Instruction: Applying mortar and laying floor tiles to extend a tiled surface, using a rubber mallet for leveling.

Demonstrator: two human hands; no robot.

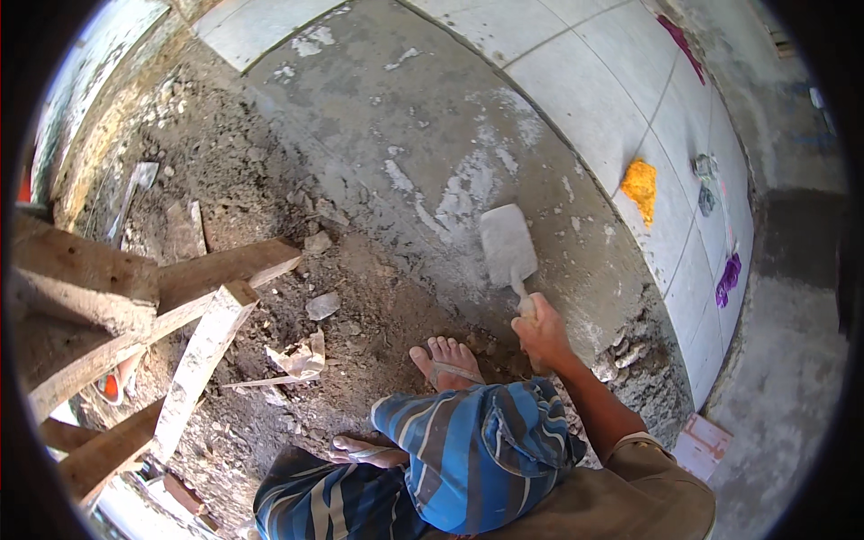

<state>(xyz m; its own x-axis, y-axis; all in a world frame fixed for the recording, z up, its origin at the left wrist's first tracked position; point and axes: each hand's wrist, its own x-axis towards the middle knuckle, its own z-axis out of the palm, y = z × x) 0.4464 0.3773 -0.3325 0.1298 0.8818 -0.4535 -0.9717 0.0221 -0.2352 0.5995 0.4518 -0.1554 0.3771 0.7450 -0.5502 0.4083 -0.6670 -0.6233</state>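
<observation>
My right hand (544,337) is wrapped round the handle of a trowel (508,241), a flat, squarish blade coated in pale grey cement. The blade points away from me and lies on or just over a bed of grey mortar (360,108); whether it touches cannot be told. White powdery streaks (468,189) mark the mortar just left of and beyond the blade. Large white tiles (567,85) border the mortar on its far right side. My left hand is out of view.
At left stands a rough wooden frame (202,360) over rubbly soil (216,144). An orange cloth (639,191), a crumpled clear plastic item (706,184) and a purple cloth (728,279) lie on the right tiles. Mortar lumps (621,355) sit beside my right forearm.
</observation>
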